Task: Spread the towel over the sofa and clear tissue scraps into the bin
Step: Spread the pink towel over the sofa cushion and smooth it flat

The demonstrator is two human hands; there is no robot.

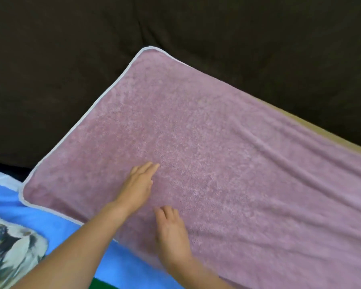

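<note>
Your right hand [171,232] is closest to the lens, low in the middle of the view. It lies palm down on a mauve terry towel [217,153] with fingers straight, grasping nothing. Just beyond it your left hand [137,184], reaching in from the lower left on a bare forearm, also lies flat on the pile with fingers extended and holds nothing. The towel is spread across the sofa seat, running from a rounded corner near the upper middle down to the right edge of view. It looks soft, thick and limp, probably light enough to drag with a flat palm, and its looped pile should cling a little to the upholstery rather than slide. Shallow creases run lengthwise along its right half. To flatten them you could sweep your palms outward, or pinch the pale grey piping [104,92] that binds the edge, likely the firmest place to take hold. Behind the towel rises the dark brown sofa back [175,28], matte and suede-like with soft folds. A tan strip [329,132] shows between towel and backrest on the right. At lower left lies a smooth blue cloth [56,222] with a grey-and-white print [10,243], too blurred to make out. No tissue scraps or bin are in view.
</note>
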